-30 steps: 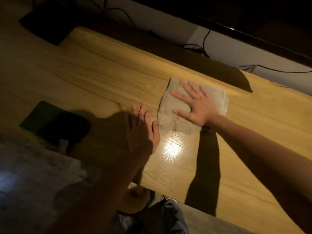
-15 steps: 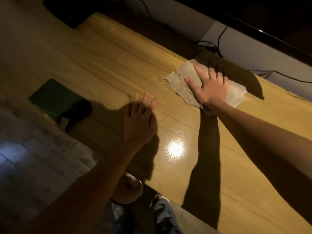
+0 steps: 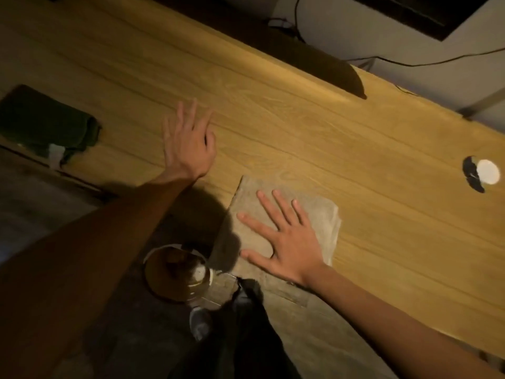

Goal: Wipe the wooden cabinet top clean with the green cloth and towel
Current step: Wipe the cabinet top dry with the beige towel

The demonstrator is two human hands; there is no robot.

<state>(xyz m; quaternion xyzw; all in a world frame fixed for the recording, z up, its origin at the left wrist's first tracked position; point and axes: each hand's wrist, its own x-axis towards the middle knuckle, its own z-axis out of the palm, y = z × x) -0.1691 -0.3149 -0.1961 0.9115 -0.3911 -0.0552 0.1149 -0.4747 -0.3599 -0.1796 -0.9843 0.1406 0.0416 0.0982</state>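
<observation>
Right hand [image 3: 293, 248] flat, fingers spread on towel [image 3: 319, 214]; left hand [image 3: 188, 144] open beside towel. Keep palm pressure even, strokes overlapping.

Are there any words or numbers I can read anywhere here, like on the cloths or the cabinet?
No readable words or numbers anywhere.
Green cloth: its small white tag is too blurred to show any writing.
Towel under the right hand: plain, no print.
Wooden cabinet top: only wood grain.
Left hand: flat and open, holding nothing with a label.
</observation>
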